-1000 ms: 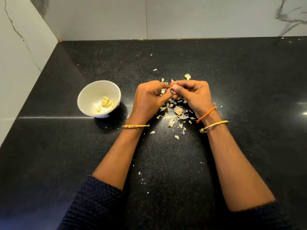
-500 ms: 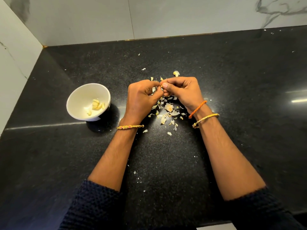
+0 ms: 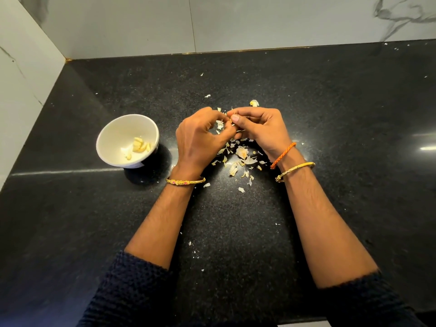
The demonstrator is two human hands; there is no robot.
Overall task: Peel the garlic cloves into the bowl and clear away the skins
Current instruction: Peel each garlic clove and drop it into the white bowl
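both hands hardly moved, still pinching one garlic clove (image 3: 232,121).
left hand (image 3: 200,140) and right hand (image 3: 264,128) meet above skins (image 3: 240,159); bowl (image 3: 113,128) left on table (image 3: 330,114).

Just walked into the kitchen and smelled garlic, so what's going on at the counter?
A person is peeling garlic over the black stone counter. The left hand and right hand meet with fingers curled, pinching a small garlic clove between them; it is mostly hidden. A few peeled yellowish cloves already lie in the white round bowl to the left. Papery skin scraps are scattered on the counter beneath the hands, not yet cleared.
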